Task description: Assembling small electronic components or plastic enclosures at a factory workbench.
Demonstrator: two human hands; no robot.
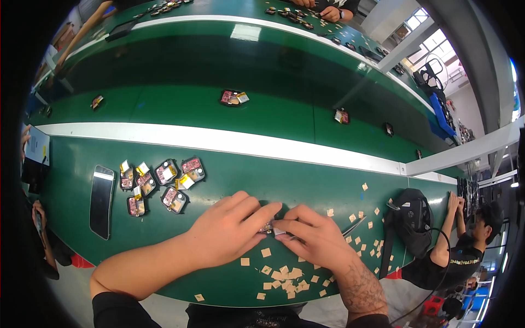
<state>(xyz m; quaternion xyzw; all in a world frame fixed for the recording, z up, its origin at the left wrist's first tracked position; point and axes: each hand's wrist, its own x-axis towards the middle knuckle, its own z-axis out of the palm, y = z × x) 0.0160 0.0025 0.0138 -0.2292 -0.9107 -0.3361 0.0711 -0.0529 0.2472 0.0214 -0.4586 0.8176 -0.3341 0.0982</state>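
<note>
My left hand (229, 229) and my right hand (317, 238) meet over the green worktable (229, 175), fingertips pinched together on a small electronic part (269, 227) that is mostly hidden between them. A thin pair of tweezers (354, 227) sticks out from under my right hand toward the right. Several small black housings with pink circuit boards and yellow tabs (164, 183) lie in a cluster to the left of my left hand.
A dark phone (101, 201) lies flat at the left. Several small tan paper squares (284, 273) litter the table near the front edge. A black bag (411, 216) sits at the right beside a seated person (465, 251). More assemblies ride the conveyor belt (234, 98) behind.
</note>
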